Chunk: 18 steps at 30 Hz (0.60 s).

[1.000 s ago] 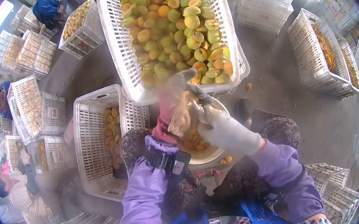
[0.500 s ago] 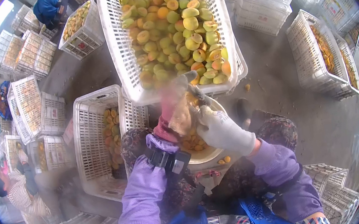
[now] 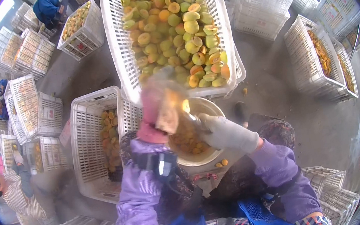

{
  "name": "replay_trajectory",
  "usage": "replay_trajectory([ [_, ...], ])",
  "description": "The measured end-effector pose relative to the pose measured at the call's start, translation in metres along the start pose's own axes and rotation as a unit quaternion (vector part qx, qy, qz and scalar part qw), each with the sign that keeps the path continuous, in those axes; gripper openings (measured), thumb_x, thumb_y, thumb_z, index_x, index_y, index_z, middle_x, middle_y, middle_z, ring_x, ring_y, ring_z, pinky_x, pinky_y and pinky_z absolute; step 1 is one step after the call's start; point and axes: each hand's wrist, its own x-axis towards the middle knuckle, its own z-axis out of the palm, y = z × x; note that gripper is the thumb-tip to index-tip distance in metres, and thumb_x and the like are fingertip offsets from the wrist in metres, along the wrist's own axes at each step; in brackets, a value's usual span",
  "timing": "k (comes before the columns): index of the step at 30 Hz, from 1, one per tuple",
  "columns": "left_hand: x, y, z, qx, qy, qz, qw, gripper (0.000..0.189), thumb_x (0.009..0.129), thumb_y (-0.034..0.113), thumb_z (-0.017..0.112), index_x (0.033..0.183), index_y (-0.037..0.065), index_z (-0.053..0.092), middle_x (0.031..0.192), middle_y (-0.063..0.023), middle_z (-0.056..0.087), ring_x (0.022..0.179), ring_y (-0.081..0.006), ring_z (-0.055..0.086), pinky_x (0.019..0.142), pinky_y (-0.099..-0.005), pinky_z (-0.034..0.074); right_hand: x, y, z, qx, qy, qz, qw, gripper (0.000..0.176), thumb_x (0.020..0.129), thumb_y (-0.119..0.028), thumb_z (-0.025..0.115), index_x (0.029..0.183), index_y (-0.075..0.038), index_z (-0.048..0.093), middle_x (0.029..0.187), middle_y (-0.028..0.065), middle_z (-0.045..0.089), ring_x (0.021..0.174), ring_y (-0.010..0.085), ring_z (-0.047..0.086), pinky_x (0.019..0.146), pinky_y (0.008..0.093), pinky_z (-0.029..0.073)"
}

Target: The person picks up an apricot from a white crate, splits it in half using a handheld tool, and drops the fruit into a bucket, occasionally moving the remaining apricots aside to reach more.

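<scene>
The grey-gloved right hand (image 3: 225,131) clenches a thin metal tool (image 3: 192,119) over the round metal bowl (image 3: 203,158). The pink-gloved left hand (image 3: 157,108) is blurred, so I cannot tell its grip.

Left hand (image 3: 158,108) blurred, raised over bowl (image 3: 200,159); right hand (image 3: 225,131) grips knife (image 3: 192,119); fruit crate (image 3: 121,52) just beyond both hands.

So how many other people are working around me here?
2 for sure: a person in blue top left, a person in stripes lower left; crates may hide more.
</scene>
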Motion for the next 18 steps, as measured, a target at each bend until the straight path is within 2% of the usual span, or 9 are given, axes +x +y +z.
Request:
replay_trajectory([
  [1,-0.006,0.016,-0.006,-0.045,-0.003,0.003,0.999,0.046,0.098,0.03,0.051,0.132,0.0,0.048,0.077,-0.0079,0.06,0.072,-0.0218,0.062,0.067,-0.0361,0.054,-0.006,0.005,0.0,-0.048,-0.018,0.014,0.999,0.03,0.088,-0.021,0.058,0.104,0.003,0.053,0.074,0.0218,0.065,0.072,0.0384,0.065,0.065,0.0444,0.051],
  [3,-0.011,0.043,-0.039,0.0,0.072,0.033,0.997,0.042,0.097,0.028,0.051,0.129,0.0,0.052,0.08,-0.0077,0.062,0.071,-0.0214,0.063,0.067,-0.0377,0.053,-0.015,0.001,-0.002,-0.133,-0.032,0.047,0.989,0.034,0.088,-0.024,0.056,0.106,0.004,0.053,0.07,0.0186,0.065,0.066,0.037,0.065,0.061,0.0448,0.051],
  [5,-0.025,0.079,-0.057,0.053,0.122,0.044,0.99,0.025,0.095,0.018,0.054,0.114,0.002,0.058,0.096,-0.0073,0.062,0.08,-0.0152,0.062,0.068,-0.0261,0.053,-0.018,0.006,0.002,-0.154,-0.053,0.022,0.986,0.034,0.089,-0.025,0.056,0.106,0.004,0.053,0.069,0.0172,0.065,0.063,0.0348,0.065,0.057,0.0445,0.051],
  [8,-0.024,0.083,-0.142,0.192,0.135,-0.006,0.972,0.034,0.093,0.024,0.058,0.117,0.001,0.059,0.103,-0.0119,0.063,0.09,-0.0213,0.064,0.08,-0.0311,0.053,-0.028,0.019,0.012,-0.209,-0.049,-0.001,0.977,0.034,0.089,-0.026,0.054,0.105,0.004,0.054,0.066,0.0147,0.065,0.059,0.0313,0.065,0.052,0.0433,0.05],
  [9,-0.019,0.082,-0.147,0.407,0.117,0.011,0.906,0.037,0.092,0.026,0.059,0.119,0.001,0.059,0.107,-0.0137,0.063,0.095,-0.0236,0.063,0.084,-0.0326,0.051,-0.027,0.016,0.012,-0.231,-0.042,-0.009,0.972,0.034,0.09,-0.027,0.054,0.104,0.004,0.054,0.064,0.0138,0.064,0.058,0.0301,0.065,0.05,0.0428,0.05],
  [10,-0.014,0.08,-0.151,0.599,0.096,0.026,0.795,0.04,0.091,0.028,0.06,0.12,0.001,0.059,0.111,-0.0155,0.063,0.099,-0.0258,0.063,0.088,-0.0341,0.05,-0.027,0.014,0.008,-0.218,-0.022,-0.02,0.975,0.033,0.09,-0.027,0.054,0.103,0.004,0.055,0.063,0.013,0.064,0.056,0.0295,0.064,0.05,0.0425,0.05],
  [11,-0.01,0.075,-0.155,0.759,0.072,0.041,0.646,0.043,0.089,0.03,0.061,0.121,0.001,0.059,0.114,-0.0173,0.063,0.104,-0.028,0.062,0.091,-0.0355,0.049,-0.028,0.01,0.003,-0.207,-0.003,-0.031,0.978,0.033,0.09,-0.026,0.053,0.103,0.004,0.055,0.062,0.0123,0.063,0.055,0.029,0.064,0.049,0.0422,0.05],
  [14,0.016,0.067,-0.08,0.554,0.008,0.007,0.833,0.048,0.086,0.034,0.063,0.122,0.003,0.06,0.124,-0.021,0.059,0.115,-0.0324,0.057,0.099,-0.0368,0.044,-0.029,0.011,-0.007,-0.218,0.095,-0.052,0.97,0.027,0.089,-0.024,0.055,0.101,0.001,0.057,0.058,0.0099,0.061,0.05,0.0265,0.062,0.046,0.0397,0.049],
  [18,0.089,0.027,0.006,0.581,-0.105,0.086,0.802,0.047,0.085,0.034,0.061,0.119,0.0,0.061,0.126,-0.022,0.057,0.115,-0.0359,0.056,0.1,-0.0383,0.043,-0.026,0.002,-0.032,-0.182,0.174,-0.005,0.968,0.028,0.087,-0.02,0.059,0.108,-0.003,0.056,0.061,0.011,0.062,0.053,0.0286,0.063,0.048,0.0403,0.049],
])
